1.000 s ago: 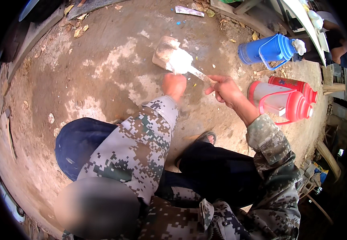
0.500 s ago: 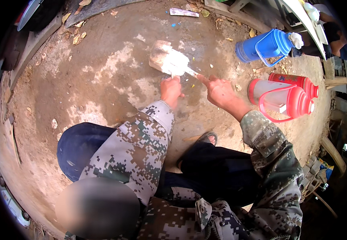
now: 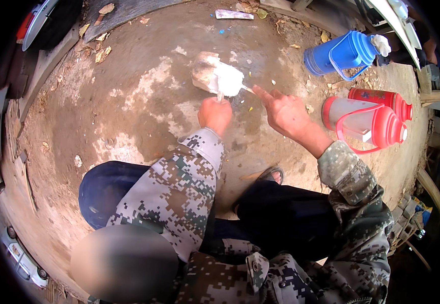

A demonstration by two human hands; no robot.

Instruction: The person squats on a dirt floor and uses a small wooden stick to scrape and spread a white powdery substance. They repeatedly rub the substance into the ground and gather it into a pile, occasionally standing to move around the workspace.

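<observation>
In front of me, a pale brown block (image 3: 204, 72), perhaps wood or stone, lies on the ground. An overexposed white thing (image 3: 230, 80) covers its right side, its detail washed out. My left hand (image 3: 215, 115) is closed round a short pale handle (image 3: 220, 96) that meets the white thing's lower edge. From the right, my right hand (image 3: 287, 112) is closed with its index finger stretched along a thin pale tool (image 3: 249, 89). The tool's tip touches or nearly touches the white thing's right edge; its kind is unclear.
A blue thermos flask (image 3: 339, 54) lies at the upper right. Nearer to my right arm are a white-and-red flask (image 3: 362, 123) and a red flask (image 3: 383, 101), both on their sides. A flattened packet (image 3: 234, 14) lies at the far edge; wooden boards (image 3: 123, 17) border the ground.
My view has shifted slightly. The right hand has drawn a little to the right of the white thing, and the left hand has turned, its back now showing more.
</observation>
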